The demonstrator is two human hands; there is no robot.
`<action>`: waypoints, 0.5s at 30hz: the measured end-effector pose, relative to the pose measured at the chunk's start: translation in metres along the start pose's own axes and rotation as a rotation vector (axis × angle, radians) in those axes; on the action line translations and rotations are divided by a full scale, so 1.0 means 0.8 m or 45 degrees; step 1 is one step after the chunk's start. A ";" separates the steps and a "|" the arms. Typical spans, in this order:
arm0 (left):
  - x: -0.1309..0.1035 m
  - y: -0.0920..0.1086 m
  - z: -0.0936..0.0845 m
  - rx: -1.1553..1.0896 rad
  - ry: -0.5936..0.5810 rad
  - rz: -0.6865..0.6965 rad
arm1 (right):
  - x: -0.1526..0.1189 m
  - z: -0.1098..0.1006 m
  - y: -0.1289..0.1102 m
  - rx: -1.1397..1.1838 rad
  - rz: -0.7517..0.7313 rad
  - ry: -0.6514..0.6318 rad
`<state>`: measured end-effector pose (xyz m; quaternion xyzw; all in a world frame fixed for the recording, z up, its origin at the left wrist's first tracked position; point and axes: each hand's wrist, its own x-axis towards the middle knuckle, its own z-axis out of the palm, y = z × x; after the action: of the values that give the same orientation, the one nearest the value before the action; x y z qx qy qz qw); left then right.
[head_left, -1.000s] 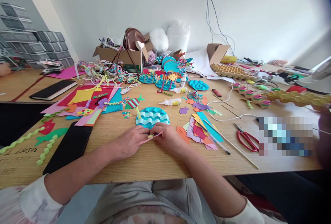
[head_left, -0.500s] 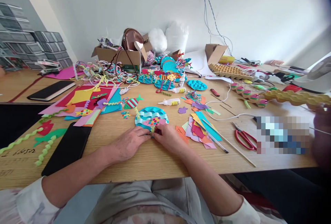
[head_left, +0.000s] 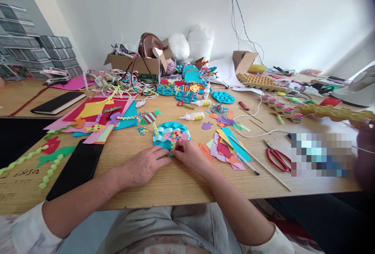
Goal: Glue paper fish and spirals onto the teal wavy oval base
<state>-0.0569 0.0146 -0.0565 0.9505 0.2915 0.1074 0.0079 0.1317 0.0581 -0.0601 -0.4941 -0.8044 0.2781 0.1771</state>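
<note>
A round blue paper piece [head_left: 159, 142] with pale wavy strips lies before me. On it sits a pink fish with coloured dots [head_left: 175, 135], a yellow-green fuzzy stem at its lower edge. My right hand [head_left: 189, 153] pinches that stem at the disc's lower right edge. My left hand [head_left: 146, 164] rests on the wood with its fingers spread, their tips near the disc's lower edge. A striped red and green fish [head_left: 148, 118] lies just beyond the disc at the upper left.
Glue bottle [head_left: 193, 116] beyond the disc; paper scraps [head_left: 224, 146], a wooden stick [head_left: 271, 172] and red-handled pliers [head_left: 278, 158] to the right. Black phone [head_left: 75, 170] and coloured sheets [head_left: 88, 109] at left. Another person's hand [head_left: 366, 148] at the far right edge.
My left hand has drawn back slightly from the disc, toward me and to the left. More of the pink fish and the disc's lower edge shows.
</note>
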 end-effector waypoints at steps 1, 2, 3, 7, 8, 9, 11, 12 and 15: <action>-0.001 0.001 0.000 0.004 -0.009 -0.009 | 0.000 -0.001 -0.001 0.004 0.003 -0.002; -0.002 0.001 -0.001 0.009 -0.012 -0.024 | -0.001 -0.002 -0.001 0.010 0.007 -0.005; -0.002 0.001 0.000 0.015 -0.010 -0.045 | -0.001 -0.003 -0.002 0.019 0.012 -0.008; -0.004 0.001 0.003 0.035 -0.002 -0.121 | -0.002 -0.006 -0.005 0.041 0.009 -0.029; -0.004 0.000 0.004 0.037 -0.004 -0.127 | -0.003 -0.007 -0.006 0.034 0.003 -0.032; -0.004 -0.001 0.005 0.040 -0.003 -0.126 | -0.004 -0.008 -0.007 0.022 -0.004 -0.029; -0.004 -0.002 0.007 0.049 0.000 -0.113 | -0.005 -0.010 -0.009 -0.013 -0.008 -0.020; -0.004 -0.003 0.008 0.057 0.001 -0.105 | -0.006 -0.011 -0.010 -0.035 -0.006 -0.019; -0.002 -0.003 0.007 0.073 -0.007 -0.085 | -0.009 -0.013 -0.015 -0.100 0.023 -0.023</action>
<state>-0.0581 0.0163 -0.0626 0.9404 0.3260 0.0960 -0.0150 0.1326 0.0499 -0.0449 -0.5055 -0.8117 0.2524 0.1478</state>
